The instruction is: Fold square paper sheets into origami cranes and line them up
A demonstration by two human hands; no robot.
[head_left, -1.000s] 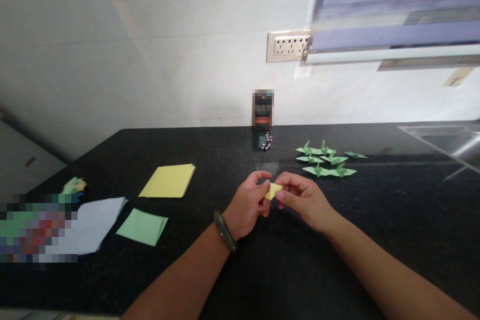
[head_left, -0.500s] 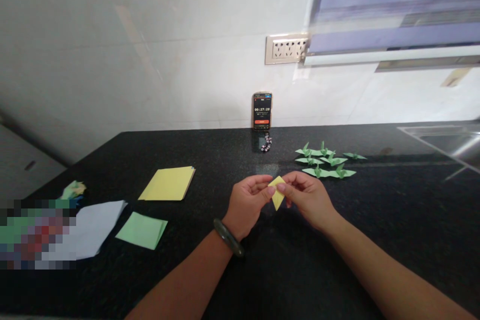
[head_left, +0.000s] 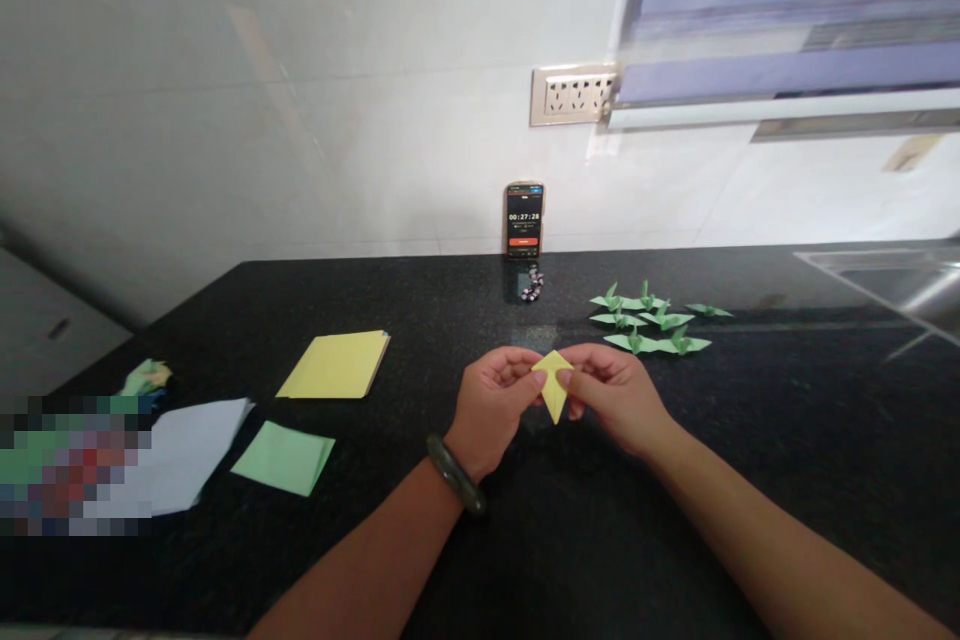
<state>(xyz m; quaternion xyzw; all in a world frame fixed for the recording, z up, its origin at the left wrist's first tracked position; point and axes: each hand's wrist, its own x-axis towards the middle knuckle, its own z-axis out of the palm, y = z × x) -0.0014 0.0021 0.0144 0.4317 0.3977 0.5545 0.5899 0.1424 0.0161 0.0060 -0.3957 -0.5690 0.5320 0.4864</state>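
Note:
Between my two hands is a small yellow folded paper (head_left: pixel 555 394), kite-shaped with its long point downward. My left hand (head_left: pixel 495 405) pinches its left side, thumb on the front face and fingers behind. On the right side my right hand (head_left: pixel 616 395) grips it the same way. The fingertips behind the paper are partly hidden. Just beyond my right hand stand several green paper cranes (head_left: pixel 651 320) on the dark countertop (head_left: pixel 420 540). A stack of yellow paper (head_left: pixel 335 366) lies to the left of my hands, with green paper sheets (head_left: pixel 283 460) nearer to me.
A phone (head_left: pixel 524 220) showing a timer leans on the wall, a beaded bracelet (head_left: pixel 533 285) in front of it. White paper (head_left: pixel 191 450) and a crumpled paper bundle (head_left: pixel 148 378) lie far left. A sink (head_left: pixel 892 270) is at the right edge, a wall socket (head_left: pixel 574 96) above.
My thumbs have moved slightly apart on the yellow folded paper, so more of its front face shows. Both hands keep their hold, and the other things stay in place.

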